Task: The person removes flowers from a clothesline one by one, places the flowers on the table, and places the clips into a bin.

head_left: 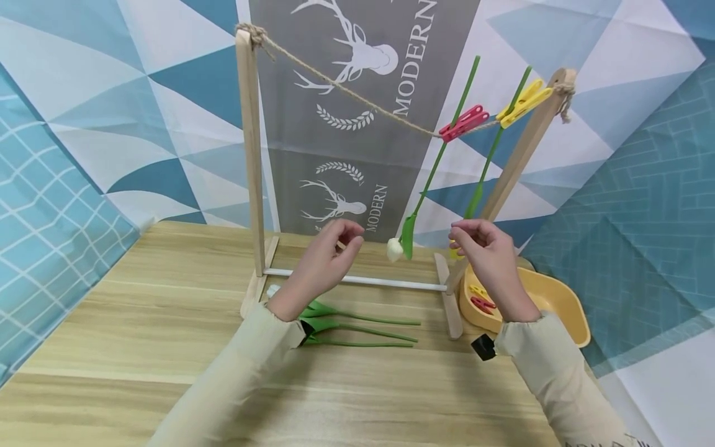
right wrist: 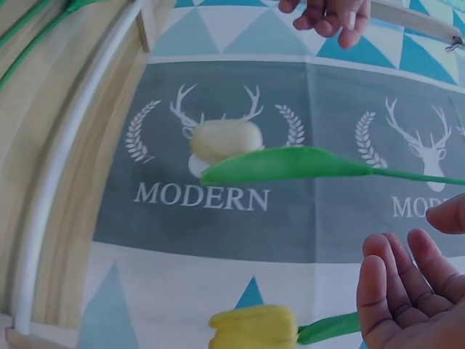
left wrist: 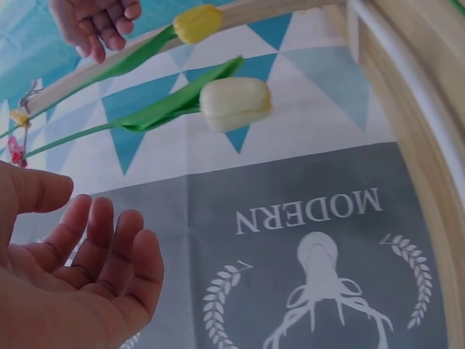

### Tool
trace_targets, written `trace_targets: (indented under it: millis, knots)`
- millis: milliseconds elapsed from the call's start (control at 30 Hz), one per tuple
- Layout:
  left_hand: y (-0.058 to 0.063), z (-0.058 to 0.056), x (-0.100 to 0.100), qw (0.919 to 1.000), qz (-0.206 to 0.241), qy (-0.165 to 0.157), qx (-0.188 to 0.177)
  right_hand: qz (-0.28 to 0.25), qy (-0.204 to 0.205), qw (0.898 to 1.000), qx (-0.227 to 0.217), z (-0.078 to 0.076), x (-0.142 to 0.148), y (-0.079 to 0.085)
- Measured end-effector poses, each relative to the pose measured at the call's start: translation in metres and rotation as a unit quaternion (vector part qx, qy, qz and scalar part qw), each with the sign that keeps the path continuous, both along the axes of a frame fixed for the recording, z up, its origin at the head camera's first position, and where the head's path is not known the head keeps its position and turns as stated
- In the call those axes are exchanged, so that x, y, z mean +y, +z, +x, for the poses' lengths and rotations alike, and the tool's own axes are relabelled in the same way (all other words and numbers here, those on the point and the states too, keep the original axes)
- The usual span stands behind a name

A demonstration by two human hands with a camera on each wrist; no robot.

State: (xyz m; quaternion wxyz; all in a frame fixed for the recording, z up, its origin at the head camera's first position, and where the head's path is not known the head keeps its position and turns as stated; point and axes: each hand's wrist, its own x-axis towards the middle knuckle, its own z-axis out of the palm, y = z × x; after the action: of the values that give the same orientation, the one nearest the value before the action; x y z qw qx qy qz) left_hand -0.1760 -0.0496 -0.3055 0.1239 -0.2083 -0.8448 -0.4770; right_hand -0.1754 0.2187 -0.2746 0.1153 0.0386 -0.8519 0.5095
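Note:
My left hand point(head_left: 329, 257) hovers in the air left of a hanging white tulip point(head_left: 395, 249), its fingers loosely bent around nothing. On the tulip's other side my right hand point(head_left: 490, 264) is raised too, fingers relaxed and holding nothing. A red clothespin point(head_left: 463, 123) clips the white tulip's stem to a twine line point(head_left: 346, 87), bloom down. Beside it, a yellow clothespin point(head_left: 525, 103) holds a second stem; its yellow tulip point(left wrist: 197, 24) is mostly hidden behind my right hand in the head view.
Several artificial tulips point(head_left: 321, 324) lie on the wooden table under my left forearm. The line spans two wooden posts point(head_left: 252, 155) joined by a white bar point(head_left: 391, 283). At right stands a yellow basin point(head_left: 564, 304) with red and yellow clothespins point(head_left: 481, 304) inside.

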Motion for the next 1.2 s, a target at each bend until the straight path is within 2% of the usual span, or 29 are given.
trace_targets:
  millis: [467,700,833,967,1200]
  knots:
    - [0.019,-0.005,0.011,0.9945,0.104,0.014,0.013,-0.052,0.003,0.996,0.069,-0.008,-0.024,0.028]
    - [0.031,-0.007,0.018,0.9918,0.125,0.012,0.021,-0.074,0.007,0.992,0.104,-0.011,-0.032,0.041]
    - [0.035,-0.009,0.021,0.9907,0.134,0.01,0.023,-0.084,-0.004,0.99,0.117,-0.013,-0.033,0.048]
    - [0.039,-0.011,0.025,0.9899,0.14,0.008,0.024,-0.105,-0.014,0.984,0.141,-0.014,-0.034,0.059]
    - [0.048,-0.015,0.036,0.9869,0.159,0.002,0.029,-0.167,-0.01,0.967,0.19,-0.014,-0.037,0.082]
